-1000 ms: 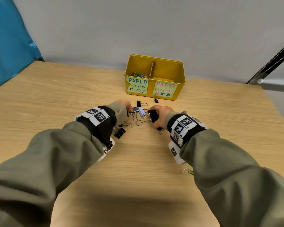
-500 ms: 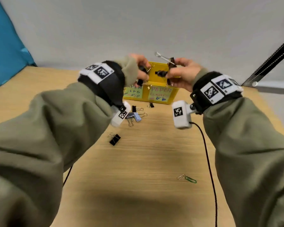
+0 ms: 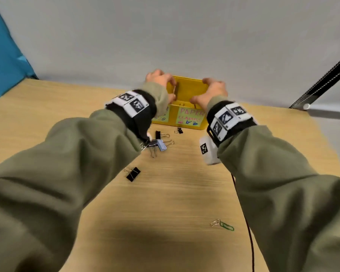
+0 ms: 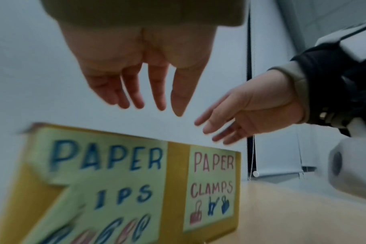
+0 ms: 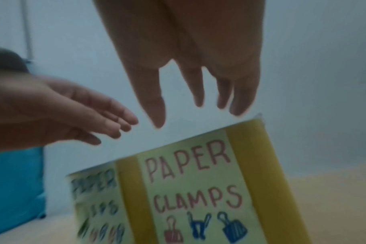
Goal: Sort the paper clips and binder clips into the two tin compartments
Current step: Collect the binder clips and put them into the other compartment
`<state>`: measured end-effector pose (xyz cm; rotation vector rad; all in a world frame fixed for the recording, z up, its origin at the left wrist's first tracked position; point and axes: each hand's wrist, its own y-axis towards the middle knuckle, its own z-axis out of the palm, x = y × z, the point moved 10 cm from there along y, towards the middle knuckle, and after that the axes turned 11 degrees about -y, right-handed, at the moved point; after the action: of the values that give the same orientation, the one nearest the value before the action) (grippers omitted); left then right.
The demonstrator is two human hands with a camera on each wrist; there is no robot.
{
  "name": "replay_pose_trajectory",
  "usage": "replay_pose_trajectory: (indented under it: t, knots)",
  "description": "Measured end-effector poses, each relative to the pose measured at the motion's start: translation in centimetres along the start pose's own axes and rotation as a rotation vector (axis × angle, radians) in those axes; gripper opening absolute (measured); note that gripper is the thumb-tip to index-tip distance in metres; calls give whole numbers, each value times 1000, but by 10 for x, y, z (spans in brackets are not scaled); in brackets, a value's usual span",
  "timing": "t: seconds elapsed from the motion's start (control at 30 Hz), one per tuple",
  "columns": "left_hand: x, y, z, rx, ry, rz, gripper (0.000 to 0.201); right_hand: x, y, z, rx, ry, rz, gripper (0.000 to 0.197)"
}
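A yellow tin (image 3: pixel 186 84) with a middle divider stands at the table's far edge, labelled PAPER CLIPS on its left half and PAPER CLAMPS (image 4: pixel 211 186) (image 5: pixel 190 183) on its right. Both hands hover over its open top. My left hand (image 3: pixel 161 79) (image 4: pixel 144 85) has straight, spread fingers and holds nothing. My right hand (image 3: pixel 212 91) (image 5: pixel 190 85) is likewise spread and empty. On the table lie a black binder clip (image 3: pixel 133 174), a silver and light-blue binder clip pair (image 3: pixel 157 145), two small black binder clips (image 3: pixel 158 134) (image 3: pixel 179 130), and two paper clips (image 3: pixel 222 225).
A wooden table (image 3: pixel 175 203) fills the near view, with a thin dark cable (image 3: pixel 243 213) running along its right side. A blue cloth (image 3: pixel 4 61) hangs at the left and a grey wall behind the tin. A black rail (image 3: pixel 326 79) slants at the right.
Both hands carried binder clips up from the table to the tin. They now hang spread and empty over it, the clips gone from the fingers.
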<state>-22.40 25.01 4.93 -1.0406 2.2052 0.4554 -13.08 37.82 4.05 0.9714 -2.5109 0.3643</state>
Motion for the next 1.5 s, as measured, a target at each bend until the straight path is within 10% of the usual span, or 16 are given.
replay_pose_trajectory:
  t: [0.07, 0.17, 0.37, 0.53, 1.1, 1.5]
  knots:
    - [16, -18, 0, 44, -113, 61, 15, 23, -25, -2, -126, -8, -211, 39]
    - [52, -46, 31, 338, -38, -4, 29, 37, -55, 49, 69, -253, -388, 22]
    - [100, -81, 72, 640, 554, -136, 80, 3, -67, 132, 446, -653, -254, 80]
    - [104, -84, 80, 575, 450, -156, 59, 17, -74, 147, 472, -713, -321, 93]
    - [158, -126, 4, 378, 262, -377, 37, 29, -100, 147, 561, -494, -401, 36]
    - [177, -143, -4, 293, 244, -497, 33, 77, -172, 174, 663, -592, -642, 45]
